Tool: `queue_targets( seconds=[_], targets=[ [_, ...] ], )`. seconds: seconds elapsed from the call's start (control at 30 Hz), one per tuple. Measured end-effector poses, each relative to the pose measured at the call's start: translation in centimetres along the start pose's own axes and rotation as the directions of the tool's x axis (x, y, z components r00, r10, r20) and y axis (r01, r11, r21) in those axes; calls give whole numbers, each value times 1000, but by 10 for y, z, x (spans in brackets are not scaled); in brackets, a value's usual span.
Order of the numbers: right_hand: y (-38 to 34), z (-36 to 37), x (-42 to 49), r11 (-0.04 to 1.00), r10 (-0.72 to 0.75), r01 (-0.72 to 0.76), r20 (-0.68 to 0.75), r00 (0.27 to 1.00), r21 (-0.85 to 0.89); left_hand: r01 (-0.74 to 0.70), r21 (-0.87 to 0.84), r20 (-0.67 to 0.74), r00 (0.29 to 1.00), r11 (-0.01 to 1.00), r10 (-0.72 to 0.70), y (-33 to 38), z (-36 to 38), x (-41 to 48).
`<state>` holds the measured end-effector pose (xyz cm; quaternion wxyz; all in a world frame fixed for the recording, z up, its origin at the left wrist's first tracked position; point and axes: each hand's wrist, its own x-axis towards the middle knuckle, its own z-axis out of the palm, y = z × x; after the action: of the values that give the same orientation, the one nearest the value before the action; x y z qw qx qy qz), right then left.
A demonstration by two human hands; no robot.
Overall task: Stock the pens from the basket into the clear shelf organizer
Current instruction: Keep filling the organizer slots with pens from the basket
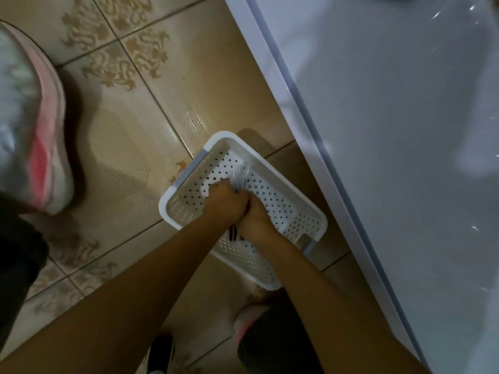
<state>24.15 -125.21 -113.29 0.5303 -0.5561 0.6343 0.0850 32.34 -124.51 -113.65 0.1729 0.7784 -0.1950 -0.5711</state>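
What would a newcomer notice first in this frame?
The left hand and right hand meet at centre, together gripping a blurred bundle of pens inside the white perforated plastic basket on the beige tiled floor. A glossy white panel fills the right side, and a white-and-pink shoe shows at far left.

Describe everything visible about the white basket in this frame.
The basket is white plastic, rectangular with rounded corners, its bottom and walls perforated with small holes, with grey grip strips on its short ends. It sits on the tiled floor, turned diagonally, beside a white unit. The left hand and right hand reach into it, gripping a bundle of pens.
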Motion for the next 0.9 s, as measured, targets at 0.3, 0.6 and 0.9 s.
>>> queue_targets(
  seconds=[0.3,0.6,0.9],
  targets=[
    [-49,-33,-83,992,-122,123,-31,992,30,-127,-176,-25,992,976,125,56,-45,-98],
    [-114,-91,-295,726,-128,186,-135,982,662,-330,-713,-170,937,618,304,114,-115,-307],
    [-103,-139,-459,-194,-37,241,-252,967,951,-567,-578,-66,750,587,659,123,-24,-480]
  ],
)
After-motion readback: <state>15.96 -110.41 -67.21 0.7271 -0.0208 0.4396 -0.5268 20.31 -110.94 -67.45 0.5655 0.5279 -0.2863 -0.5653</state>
